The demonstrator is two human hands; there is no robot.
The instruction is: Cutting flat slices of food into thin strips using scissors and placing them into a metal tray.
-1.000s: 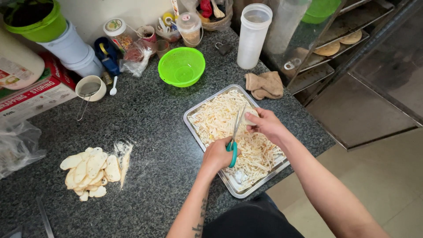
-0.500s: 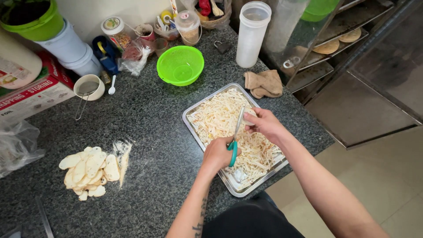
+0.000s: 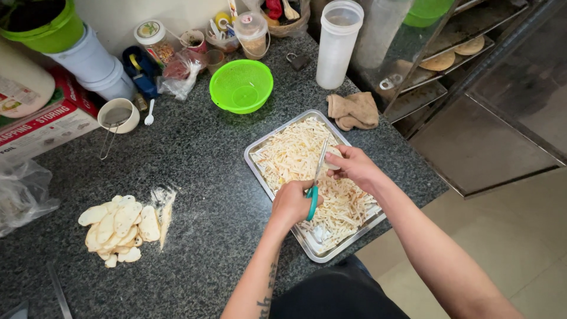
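Scissors (image 3: 315, 184) gripped by left hand (image 3: 291, 202) — fingers closed around handles.

A green perforated bowl (image 3: 241, 85) sits on the dark speckled worktop (image 3: 195, 153) near its back edge. To its right a tall white lidded container (image 3: 338, 42) stands upright, and a crumpled tan cloth (image 3: 354, 110) lies near the right edge. Toward the front left corner a pile of pale flat oval slices (image 3: 115, 229) lies beside a dusting of flour. A white cup (image 3: 119, 115) with a wire handle stands toward the left edge, a small white spoon (image 3: 149, 113) just beside it. Behind it stacked white tubs (image 3: 94, 68) carry a green pot (image 3: 44, 23). A clear plastic bag (image 3: 20, 195) lies at the left edge. Jars and small pots crowd the back edge.
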